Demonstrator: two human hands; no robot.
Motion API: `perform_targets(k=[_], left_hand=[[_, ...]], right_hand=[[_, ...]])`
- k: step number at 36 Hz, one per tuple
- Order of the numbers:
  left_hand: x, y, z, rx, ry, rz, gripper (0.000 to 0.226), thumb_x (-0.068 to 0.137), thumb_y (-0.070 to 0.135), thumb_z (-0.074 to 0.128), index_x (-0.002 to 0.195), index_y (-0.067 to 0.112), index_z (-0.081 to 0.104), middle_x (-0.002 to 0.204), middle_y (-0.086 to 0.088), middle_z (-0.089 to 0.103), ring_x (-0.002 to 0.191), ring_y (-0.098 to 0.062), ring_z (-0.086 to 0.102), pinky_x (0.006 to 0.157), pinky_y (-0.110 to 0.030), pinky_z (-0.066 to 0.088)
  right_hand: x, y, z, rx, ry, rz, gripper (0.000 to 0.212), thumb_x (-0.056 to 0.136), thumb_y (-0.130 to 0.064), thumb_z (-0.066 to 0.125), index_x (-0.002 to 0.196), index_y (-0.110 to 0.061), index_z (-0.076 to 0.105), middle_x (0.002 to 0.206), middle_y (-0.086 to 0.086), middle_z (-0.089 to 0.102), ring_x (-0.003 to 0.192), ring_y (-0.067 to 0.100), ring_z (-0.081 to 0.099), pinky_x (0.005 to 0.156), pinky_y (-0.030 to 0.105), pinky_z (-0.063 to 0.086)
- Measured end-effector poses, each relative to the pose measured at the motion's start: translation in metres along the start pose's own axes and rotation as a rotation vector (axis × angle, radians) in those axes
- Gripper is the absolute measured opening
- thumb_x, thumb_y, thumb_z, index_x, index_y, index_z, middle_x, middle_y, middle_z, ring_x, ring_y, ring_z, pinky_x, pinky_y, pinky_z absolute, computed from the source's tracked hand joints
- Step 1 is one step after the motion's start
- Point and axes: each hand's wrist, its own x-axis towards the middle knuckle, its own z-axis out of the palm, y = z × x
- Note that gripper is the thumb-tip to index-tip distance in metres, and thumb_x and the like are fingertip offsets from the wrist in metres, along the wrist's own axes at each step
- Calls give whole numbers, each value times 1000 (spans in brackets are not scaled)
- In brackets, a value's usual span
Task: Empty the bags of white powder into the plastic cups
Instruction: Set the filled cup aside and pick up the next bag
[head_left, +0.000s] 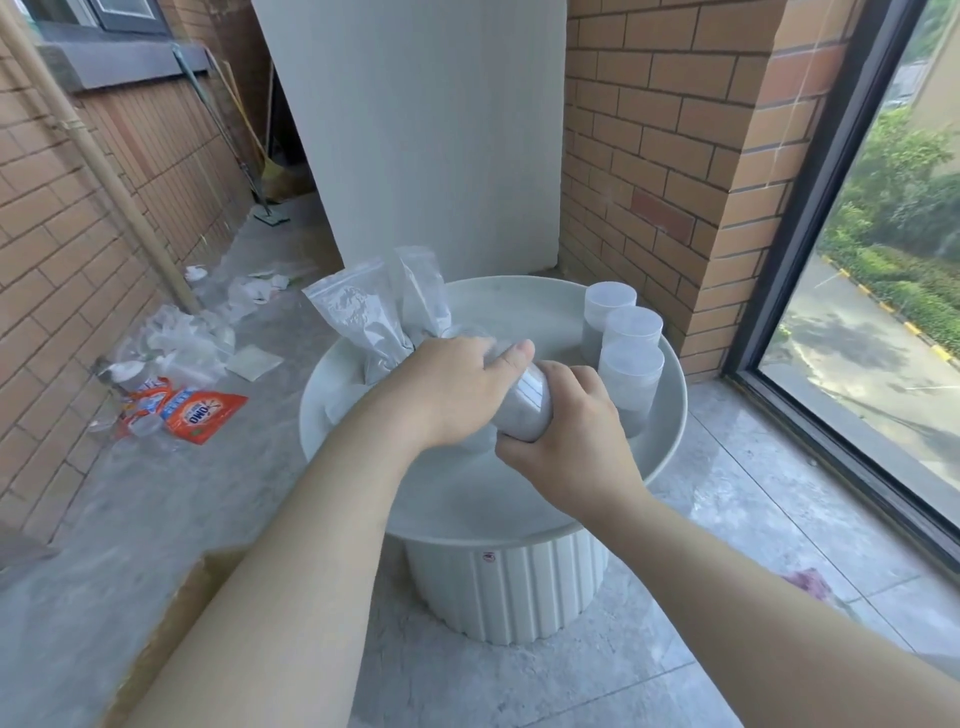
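Observation:
A clear plastic cup with white powder in it lies tilted over the round white table. My right hand grips its lower end. My left hand covers the cup's top end with curled fingers, thumb on top. Two clear zip bags holding white powder stand upright just behind my left hand. Three capped plastic cups with powder stand in a row at the table's right edge.
The table has a raised rim and a ribbed base. On the floor to the left lie an orange detergent pouch, empty bags and wrappers. Brick walls stand left and right; a large window is at the right.

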Motion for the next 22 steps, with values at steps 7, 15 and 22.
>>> perform_targets(k=[7,15,22], left_hand=[[-10,7,-7,42,111,100,49,92,72,34,106,31,58,84,0,63,73,-17,60,64,-33,48],[-6,11,-3,206,164,-87,65,90,75,19,73,19,46,86,-5,63,83,-28,59,61,-35,39],[-11,5,-19,-137,-96,123,13,91,50,58,102,44,59,88,15,60,86,-12,58,72,-28,45]], right_hand=[[1,-8,-6,53,6,20,50,69,-28,76,114,-21,57,98,-7,64,92,15,59,76,31,50],[-5,-7,-3,-120,81,-119,59,67,-27,72,123,-17,56,98,-2,61,92,28,54,78,39,47],[1,-9,-13,-1,19,-59,50,70,-27,77,116,-18,58,100,-7,65,95,19,59,80,36,48]])
